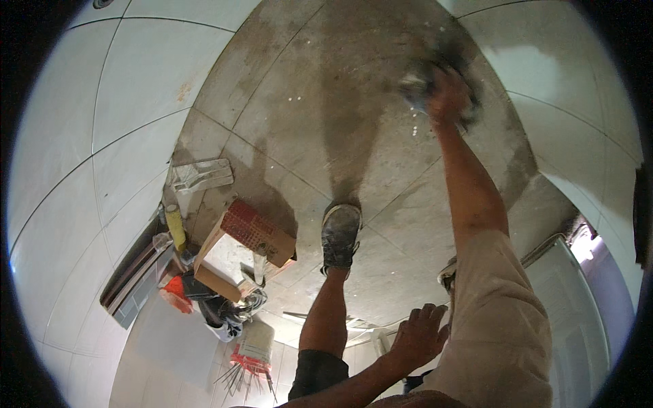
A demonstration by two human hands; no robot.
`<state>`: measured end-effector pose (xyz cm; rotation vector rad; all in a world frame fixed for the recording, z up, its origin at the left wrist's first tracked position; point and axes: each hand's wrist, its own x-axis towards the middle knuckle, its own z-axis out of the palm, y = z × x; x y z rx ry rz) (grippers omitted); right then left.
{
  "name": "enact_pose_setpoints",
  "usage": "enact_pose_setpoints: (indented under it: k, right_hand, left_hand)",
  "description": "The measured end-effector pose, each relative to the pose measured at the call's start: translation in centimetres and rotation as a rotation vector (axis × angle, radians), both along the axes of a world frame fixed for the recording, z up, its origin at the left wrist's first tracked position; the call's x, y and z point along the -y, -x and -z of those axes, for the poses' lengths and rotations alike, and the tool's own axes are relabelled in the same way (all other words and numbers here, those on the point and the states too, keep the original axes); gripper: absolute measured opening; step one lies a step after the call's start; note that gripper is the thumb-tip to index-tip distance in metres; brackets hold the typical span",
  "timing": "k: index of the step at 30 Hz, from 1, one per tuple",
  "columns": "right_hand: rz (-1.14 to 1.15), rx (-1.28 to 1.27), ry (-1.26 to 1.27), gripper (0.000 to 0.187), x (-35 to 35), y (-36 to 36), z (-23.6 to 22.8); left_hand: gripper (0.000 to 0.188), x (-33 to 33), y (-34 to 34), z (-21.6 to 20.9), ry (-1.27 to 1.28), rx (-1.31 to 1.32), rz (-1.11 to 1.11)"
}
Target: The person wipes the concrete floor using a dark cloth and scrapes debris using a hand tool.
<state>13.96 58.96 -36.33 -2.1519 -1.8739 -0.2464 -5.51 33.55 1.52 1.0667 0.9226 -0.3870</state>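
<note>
My right hand (450, 95) reaches far out over the dusty tiled floor (292, 136), close to the right wall. Beneath it is a dark, blurred rag-like bundle (420, 87) with greyish patches, pressed to the floor. Motion smears both, so the exact kind of bundle is hard to make out. My left hand (418, 338) hangs low near the beige sleeve (500, 306), palm down, its fingers loosely stretched and holding nothing. Small white specks (415, 124) dot the floor beside the right hand.
An open cardboard box (275, 246) sits left of my dusty shoe (341, 228). Around it are a whitish flat tray-like piece (202, 175), a yellow bottle-like thing (175, 228), a bag (255, 340) and several loose items. White-tiled walls (61, 170) rise on both sides; a pale door (568, 306) stands lower right.
</note>
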Motion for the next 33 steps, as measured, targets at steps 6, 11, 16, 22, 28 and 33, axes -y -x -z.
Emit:
enact_pose_setpoints:
  k: [6, 11, 16, 22, 28, 33]
  right_hand:
    - [0.003, -0.186, -0.076, 0.030, 1.2, 7.0, -3.6]
    - [-0.726, -0.312, 0.143, 0.046, -3.4, 20.1, -3.3]
    - [-0.383, -0.129, 0.130, 0.041, -11.2, 12.1, 0.0]
    - [0.132, -0.107, 0.094, 0.044, -1.3, -13.0, 3.1]
    - [0.580, -0.086, 0.270, 0.040, 15.7, -22.6, -1.8]
    - [-0.012, -0.131, 0.197, 0.055, 7.1, -9.2, -0.5]
  left_hand:
    - [0.047, -2.5, -0.6, -0.9, 0.176, 0.023, 0.019]
    - [0.048, 4.7, -0.8, 1.3, 0.089, -0.001, -0.097]
    - [0.047, 5.0, -1.3, 2.0, 0.106, -0.035, -0.033]
    - [0.047, 0.9, -3.5, 2.4, -0.040, -0.026, 0.024]
    - [0.046, 3.3, -6.5, 1.7, 0.056, 0.039, 0.097]
    - [0.047, 3.1, -8.5, 2.0, 0.227, -0.080, 0.290]
